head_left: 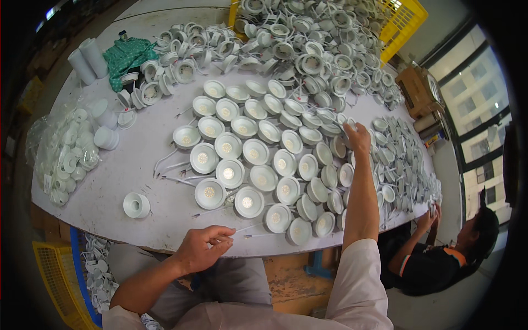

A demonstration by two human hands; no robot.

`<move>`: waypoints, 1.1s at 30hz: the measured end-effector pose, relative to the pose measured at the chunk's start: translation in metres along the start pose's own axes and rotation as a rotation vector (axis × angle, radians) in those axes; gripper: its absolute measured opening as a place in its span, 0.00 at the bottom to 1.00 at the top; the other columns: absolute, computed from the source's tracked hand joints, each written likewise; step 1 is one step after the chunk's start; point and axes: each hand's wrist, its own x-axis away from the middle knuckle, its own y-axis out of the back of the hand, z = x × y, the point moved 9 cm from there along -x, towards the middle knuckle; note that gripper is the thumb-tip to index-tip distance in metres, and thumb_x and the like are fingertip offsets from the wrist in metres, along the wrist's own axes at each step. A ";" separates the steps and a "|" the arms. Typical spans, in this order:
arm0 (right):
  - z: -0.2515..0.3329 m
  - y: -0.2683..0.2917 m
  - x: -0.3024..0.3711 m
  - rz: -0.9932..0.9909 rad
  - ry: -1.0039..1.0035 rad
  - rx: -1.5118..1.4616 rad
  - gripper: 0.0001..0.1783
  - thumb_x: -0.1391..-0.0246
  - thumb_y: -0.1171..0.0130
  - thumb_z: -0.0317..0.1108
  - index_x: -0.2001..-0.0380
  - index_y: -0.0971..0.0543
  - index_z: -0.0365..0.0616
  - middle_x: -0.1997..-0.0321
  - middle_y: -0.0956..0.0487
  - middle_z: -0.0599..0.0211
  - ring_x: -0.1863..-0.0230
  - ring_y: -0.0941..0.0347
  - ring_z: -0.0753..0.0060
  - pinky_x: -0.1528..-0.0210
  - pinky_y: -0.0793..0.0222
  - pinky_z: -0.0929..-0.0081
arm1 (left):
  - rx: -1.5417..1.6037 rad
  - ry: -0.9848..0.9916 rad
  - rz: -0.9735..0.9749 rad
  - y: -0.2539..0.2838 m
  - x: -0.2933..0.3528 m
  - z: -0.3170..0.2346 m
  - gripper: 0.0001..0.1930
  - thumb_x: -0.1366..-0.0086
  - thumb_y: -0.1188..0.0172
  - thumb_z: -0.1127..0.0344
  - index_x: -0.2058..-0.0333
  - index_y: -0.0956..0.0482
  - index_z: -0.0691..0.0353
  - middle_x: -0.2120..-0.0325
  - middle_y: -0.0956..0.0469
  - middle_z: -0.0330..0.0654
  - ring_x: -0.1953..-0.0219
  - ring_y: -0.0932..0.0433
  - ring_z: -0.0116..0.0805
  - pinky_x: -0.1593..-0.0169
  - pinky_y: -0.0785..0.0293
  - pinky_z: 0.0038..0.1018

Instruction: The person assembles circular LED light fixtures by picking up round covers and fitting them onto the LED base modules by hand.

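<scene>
Rows of round white downlights with yellowish LED discs lie face up on the white table, wires trailing from them. My right hand reaches to the far right of these rows, its fingers closed on a small downlight that they partly cover. Near the front edge, my left hand is closed, thumb and fingers together. A thin white wire runs from its fingertips toward a downlight; whether the fingers pinch that wire is too small to tell.
Heaped downlight housings fill the back, before a yellow crate. More units crowd the right, where a co-worker sits. At left lie a bag of white rings, a green cloth and a white cup-shaped part.
</scene>
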 end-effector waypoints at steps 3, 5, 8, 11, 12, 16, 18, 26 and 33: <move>0.000 -0.009 -0.005 0.031 -0.015 0.105 0.43 0.63 0.39 0.61 0.51 0.25 0.33 0.50 0.25 0.40 0.45 0.30 0.47 0.43 0.36 0.63 | -0.051 -0.046 -0.016 0.001 0.001 -0.001 0.15 0.39 0.43 0.73 0.53 0.26 0.67 0.62 0.19 0.47 0.61 0.20 0.29 0.60 0.24 0.23; 0.011 -0.015 -0.008 0.058 0.001 0.114 0.43 0.63 0.39 0.61 0.51 0.25 0.33 0.50 0.26 0.40 0.45 0.30 0.47 0.43 0.37 0.63 | -0.072 -0.075 -0.035 0.006 0.005 -0.002 0.15 0.39 0.43 0.73 0.52 0.26 0.66 0.63 0.19 0.47 0.63 0.19 0.29 0.62 0.24 0.23; -0.006 -0.014 -0.018 0.111 0.001 0.122 0.44 0.62 0.41 0.62 0.51 0.25 0.32 0.49 0.26 0.39 0.45 0.30 0.46 0.43 0.37 0.63 | -0.151 -0.104 -0.018 0.002 0.006 -0.008 0.17 0.42 0.40 0.72 0.52 0.25 0.64 0.64 0.19 0.48 0.68 0.19 0.30 0.66 0.23 0.24; -0.002 -0.016 -0.019 0.152 0.040 0.198 0.44 0.60 0.42 0.63 0.52 0.25 0.31 0.50 0.26 0.39 0.45 0.30 0.46 0.43 0.36 0.63 | -0.173 -0.274 -0.067 0.002 0.009 -0.020 0.19 0.44 0.37 0.72 0.52 0.25 0.62 0.64 0.19 0.48 0.72 0.20 0.32 0.68 0.23 0.26; 0.001 -0.012 -0.018 0.132 0.040 0.232 0.44 0.60 0.43 0.63 0.52 0.25 0.33 0.50 0.26 0.40 0.45 0.30 0.45 0.43 0.36 0.63 | -0.177 -0.266 -0.053 0.001 0.010 -0.022 0.19 0.45 0.36 0.72 0.53 0.25 0.62 0.64 0.19 0.47 0.72 0.20 0.33 0.68 0.23 0.26; 0.032 0.006 -0.007 0.068 -0.002 0.406 0.42 0.58 0.46 0.66 0.51 0.24 0.38 0.51 0.24 0.43 0.47 0.29 0.46 0.45 0.35 0.62 | -0.224 -0.358 -0.069 0.003 0.014 -0.034 0.20 0.45 0.35 0.70 0.53 0.25 0.62 0.66 0.19 0.44 0.73 0.20 0.34 0.68 0.23 0.27; 0.047 0.007 -0.014 0.033 0.007 0.445 0.38 0.56 0.43 0.63 0.52 0.23 0.42 0.54 0.22 0.46 0.49 0.27 0.48 0.47 0.34 0.61 | -0.213 -0.364 -0.064 0.003 0.013 -0.037 0.20 0.45 0.35 0.70 0.53 0.26 0.62 0.66 0.19 0.43 0.73 0.20 0.34 0.68 0.23 0.27; 0.204 -0.047 -0.045 -0.319 0.557 0.185 0.40 0.59 0.34 0.47 0.42 0.34 0.47 0.41 0.32 0.53 0.41 0.37 0.49 0.40 0.41 0.60 | -0.197 -0.312 0.003 0.007 0.007 -0.036 0.20 0.45 0.36 0.69 0.54 0.27 0.66 0.65 0.20 0.48 0.66 0.19 0.45 0.63 0.22 0.34; 0.236 -0.083 -0.074 -0.114 0.334 0.352 0.44 0.59 0.34 0.50 0.38 0.40 0.55 0.38 0.36 0.56 0.41 0.38 0.48 0.41 0.40 0.58 | -0.221 -0.294 -0.070 0.025 0.005 -0.039 0.22 0.47 0.35 0.71 0.53 0.27 0.67 0.66 0.20 0.50 0.67 0.20 0.45 0.63 0.22 0.33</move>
